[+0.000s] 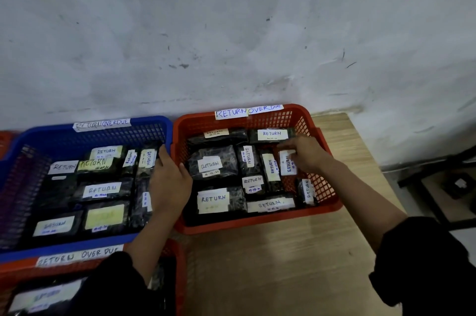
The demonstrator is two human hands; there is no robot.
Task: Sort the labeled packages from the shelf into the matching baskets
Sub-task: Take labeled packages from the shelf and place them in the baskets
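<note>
1. Here, a small black plastic-wrapped package with a white "RETURN" label [287, 163] stands on edge at the right side of the red plastic mesh basket [320, 181], just beside a row of like packages and near the basket's right wall.
2. The right hand [304, 154] reaches in from the right with fingers curled over the package's top edge, pinching it. Whether it is being set down or lifted out cannot be told.
3. To do this step well, as I judge it: read the label against the basket's white paper "RETURN OVERDUE" tag [248, 111] first, then slide the package down into the gap beside its neighbours, label facing up, without tipping the upright ones.
4. The left hand [168, 179] lies over the meeting rims of the red basket and the blue plastic mesh basket [77, 135], fingers spread and loosely bent, thumb on the red side; it appears to steady the baskets and holds no package.
5. Both forearms come up from the bottom of the view in dark sleeves; the right arm crosses the light wooden desk [283, 264].
</note>
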